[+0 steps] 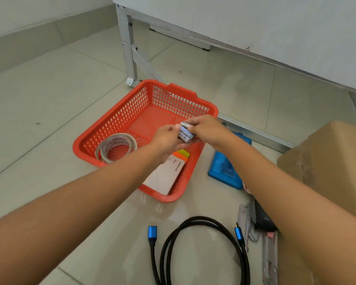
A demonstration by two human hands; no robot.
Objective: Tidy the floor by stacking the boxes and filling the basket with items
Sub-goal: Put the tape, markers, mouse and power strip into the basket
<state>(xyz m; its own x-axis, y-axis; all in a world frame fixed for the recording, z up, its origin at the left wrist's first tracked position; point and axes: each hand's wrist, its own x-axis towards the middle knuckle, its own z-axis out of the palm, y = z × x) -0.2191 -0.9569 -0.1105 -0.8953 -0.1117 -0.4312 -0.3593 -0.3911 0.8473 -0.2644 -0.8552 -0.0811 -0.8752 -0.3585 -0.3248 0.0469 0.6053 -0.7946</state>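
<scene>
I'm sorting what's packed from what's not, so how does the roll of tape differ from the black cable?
The roll of tape is pale and a closed ring; the black cable is dark, a loose loop with blue-sleeved plugs at its ends. The tape sits inside the red basket, leaning on its near wall; the cable lies flat on the tiled floor, outside the basket. Neither is touched by the hands.

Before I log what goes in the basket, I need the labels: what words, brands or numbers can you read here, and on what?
None can be read.
Small packs held by left hand and right hand: print blurred.
White box in the red basket: dark lines of print, too small.
Tape roll: faint marks on its inner ring, illegible.
Cardboard box: no print showing.
</scene>
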